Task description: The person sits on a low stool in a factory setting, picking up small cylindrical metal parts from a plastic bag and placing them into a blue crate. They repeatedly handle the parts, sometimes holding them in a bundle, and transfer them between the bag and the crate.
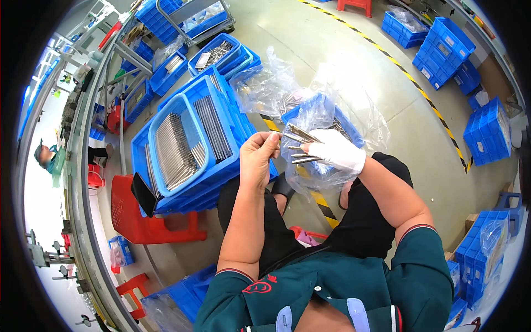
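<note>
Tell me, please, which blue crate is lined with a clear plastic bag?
The blue crate just beyond the gloved right hand; the stacked crates on the left hold bare metal rods.

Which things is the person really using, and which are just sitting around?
In use:
- right hand, in a white glove, holding a bunch of metal rods
- left hand, bare, touching the rod tips
- plastic-lined blue bin below the hands
- blue basket of sorted rods

Just lying about:
- red plastic stool
- stacked blue crates
- crumpled clear bag
</note>
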Demonstrator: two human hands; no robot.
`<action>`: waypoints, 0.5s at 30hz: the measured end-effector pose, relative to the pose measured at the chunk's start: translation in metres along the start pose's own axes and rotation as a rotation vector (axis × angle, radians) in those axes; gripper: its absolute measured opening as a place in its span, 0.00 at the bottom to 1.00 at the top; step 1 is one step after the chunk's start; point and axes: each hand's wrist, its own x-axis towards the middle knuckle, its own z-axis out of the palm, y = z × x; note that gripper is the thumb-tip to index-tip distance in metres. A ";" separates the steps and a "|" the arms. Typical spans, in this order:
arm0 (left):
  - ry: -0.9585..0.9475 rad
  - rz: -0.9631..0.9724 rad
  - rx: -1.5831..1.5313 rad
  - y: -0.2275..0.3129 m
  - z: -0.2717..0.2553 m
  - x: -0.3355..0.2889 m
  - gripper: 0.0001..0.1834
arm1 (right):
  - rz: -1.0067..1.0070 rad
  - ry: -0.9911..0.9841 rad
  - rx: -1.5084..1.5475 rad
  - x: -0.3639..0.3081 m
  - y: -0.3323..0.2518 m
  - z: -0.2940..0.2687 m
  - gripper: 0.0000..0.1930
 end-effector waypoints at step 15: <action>-0.148 -0.089 0.039 0.004 -0.005 -0.002 0.08 | 0.070 -0.112 0.103 -0.003 -0.005 0.000 0.22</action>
